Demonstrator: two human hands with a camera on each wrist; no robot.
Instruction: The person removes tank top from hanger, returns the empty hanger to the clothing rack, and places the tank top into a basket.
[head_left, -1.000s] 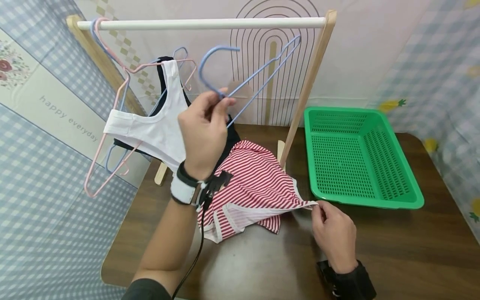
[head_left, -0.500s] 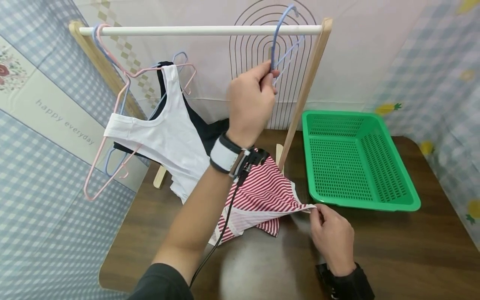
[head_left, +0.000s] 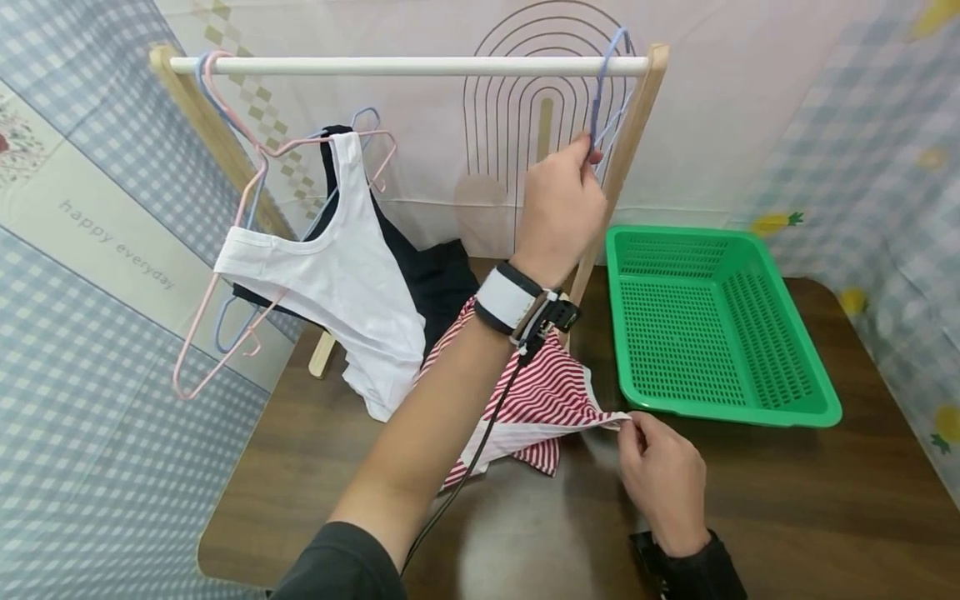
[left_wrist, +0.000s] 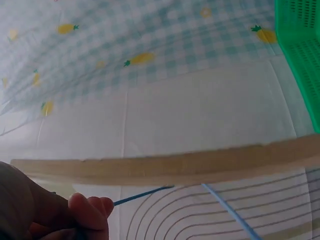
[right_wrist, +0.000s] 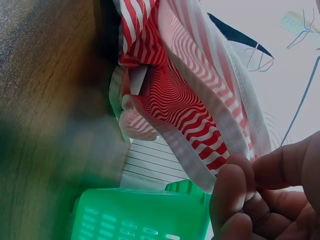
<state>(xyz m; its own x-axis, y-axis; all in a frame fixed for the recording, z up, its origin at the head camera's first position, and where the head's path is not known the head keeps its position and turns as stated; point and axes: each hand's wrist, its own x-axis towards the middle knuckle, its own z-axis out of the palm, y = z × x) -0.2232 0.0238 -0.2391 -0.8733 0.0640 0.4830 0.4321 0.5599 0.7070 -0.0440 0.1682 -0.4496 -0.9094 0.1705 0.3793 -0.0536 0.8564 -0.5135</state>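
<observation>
My left hand pinches a blue clothes hanger below its hook, up at the right end of the rack's white rail. The hook's top shows above the rail; whether it bears on the rail I cannot tell. In the left wrist view the hanger's thin blue arms run past the wooden post. Down on the table, my right hand pinches the white-edged strap of a red-and-white striped tank top. In the right wrist view that top gapes at its trimmed opening. My left forearm hides part of it.
A white tank top on a pink hanger and a black garment on a blue hanger hang at the rail's left. A green basket stands right of the wooden post. The brown table lies below.
My left hand has carried the blue hanger rightward and up to the rail's right end, turning it so the hook comes up by the rail. My right hand stays on the strap, almost still.
</observation>
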